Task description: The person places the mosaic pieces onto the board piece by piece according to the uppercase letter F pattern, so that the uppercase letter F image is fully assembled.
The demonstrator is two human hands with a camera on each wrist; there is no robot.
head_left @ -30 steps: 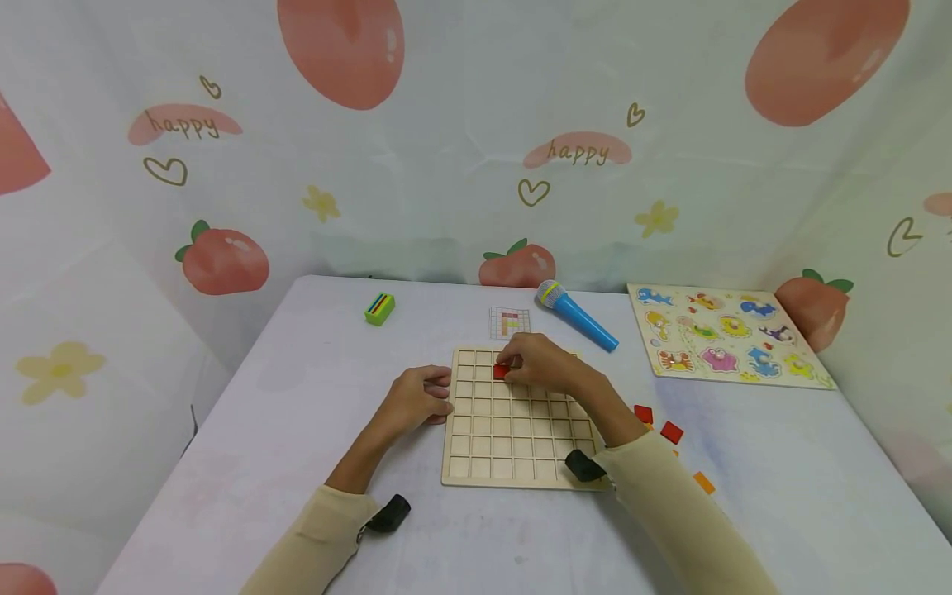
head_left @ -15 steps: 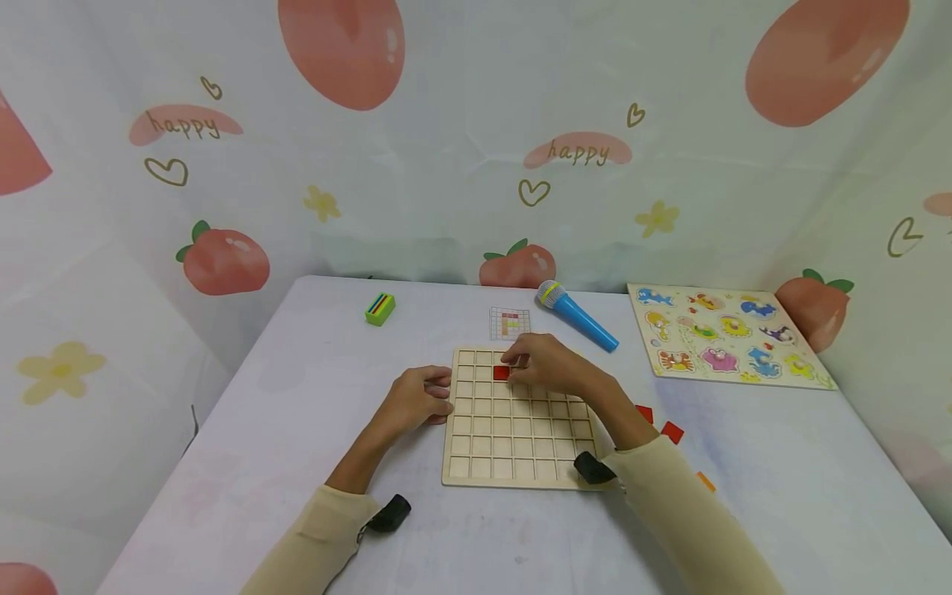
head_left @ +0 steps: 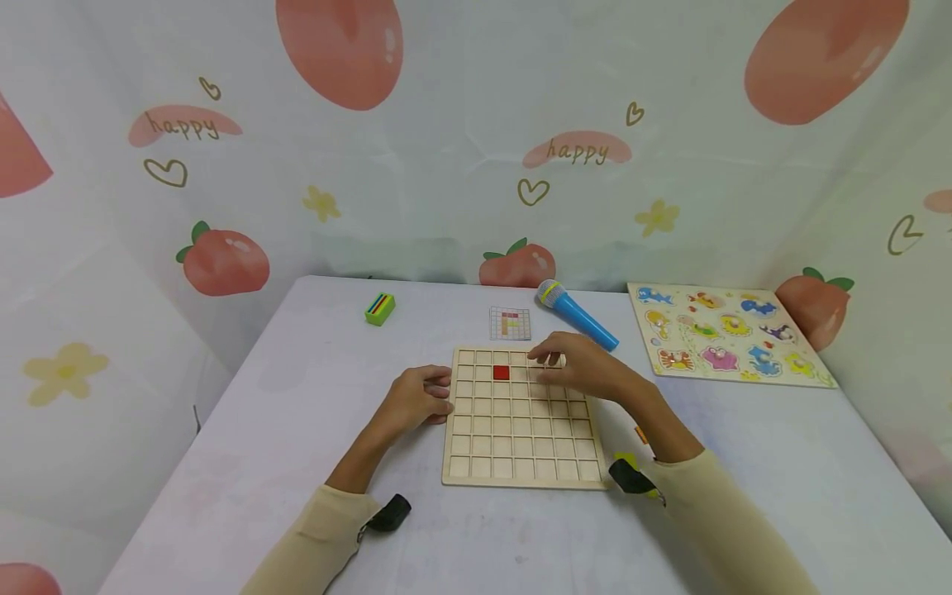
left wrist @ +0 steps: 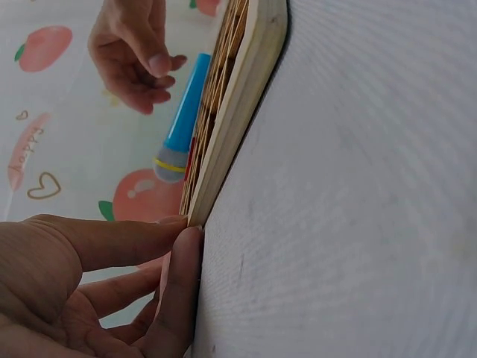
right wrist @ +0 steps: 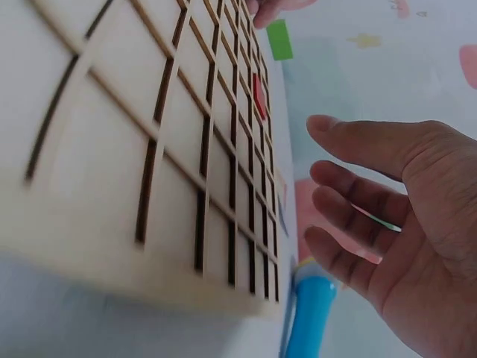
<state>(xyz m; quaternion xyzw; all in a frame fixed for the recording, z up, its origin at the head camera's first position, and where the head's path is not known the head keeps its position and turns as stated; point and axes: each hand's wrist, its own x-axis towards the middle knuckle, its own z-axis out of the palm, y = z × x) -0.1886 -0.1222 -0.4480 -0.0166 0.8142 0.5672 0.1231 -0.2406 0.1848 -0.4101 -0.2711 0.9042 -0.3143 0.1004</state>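
A wooden grid board [head_left: 511,430] lies on the table, and one red square tile [head_left: 502,373] sits in a cell of its second row from the back. My left hand [head_left: 413,398] holds the board's left edge; in the left wrist view the thumb [left wrist: 127,240] and a finger come together right at that edge. My right hand [head_left: 580,365] hovers over the board's back right part. Nothing is between its parted thumb and loosely bent fingers, as the right wrist view shows.
Behind the board lie a printed pattern card [head_left: 510,324] and a blue toy microphone [head_left: 578,315]. An animal peg puzzle [head_left: 729,335] is at the back right, a green striped block [head_left: 380,309] at the back left. An orange tile [head_left: 641,435] and yellow pieces lie by the right forearm.
My right hand has let go of the red tile and moved right, leaving it in its cell. The right forearm now covers the loose red tiles. My left hand stays put.
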